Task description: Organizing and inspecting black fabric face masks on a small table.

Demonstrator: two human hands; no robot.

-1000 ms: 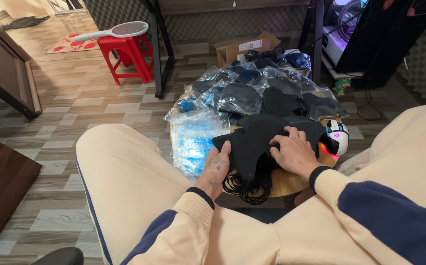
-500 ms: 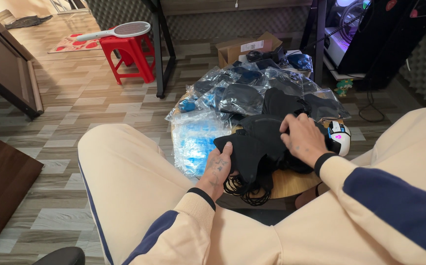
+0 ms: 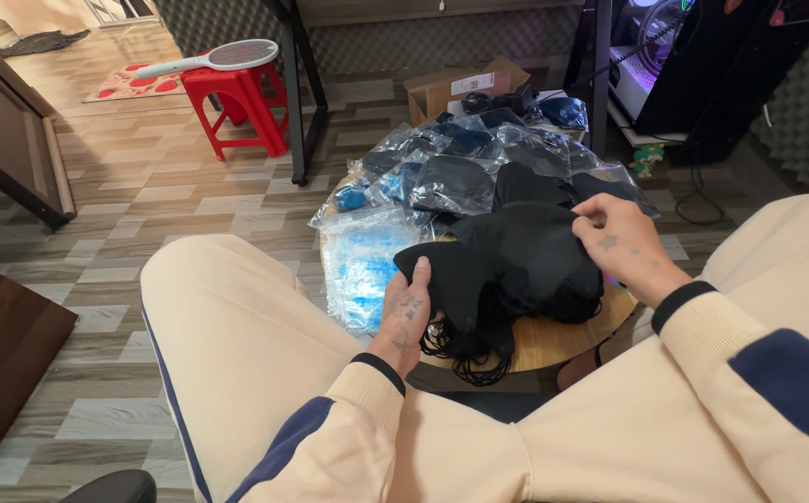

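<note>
**Peeling one black mask off the stack**

Our left hand [image 3: 407,312] pins the near-left corner of the black mask stack [image 3: 507,265], thumb on top, fingers under. Our right hand [image 3: 623,244] pinches the stack's far-right edge between thumb and fingertips. We'd keep the left clamp firm and lift only the top layer, so the ear loops [image 3: 465,349] hanging beneath our left hand don't snag.

Count: one stack, layers uncountable; bagged masks [image 3: 451,182] beyond our hands, about six; one round wooden table [image 3: 554,340].
</note>
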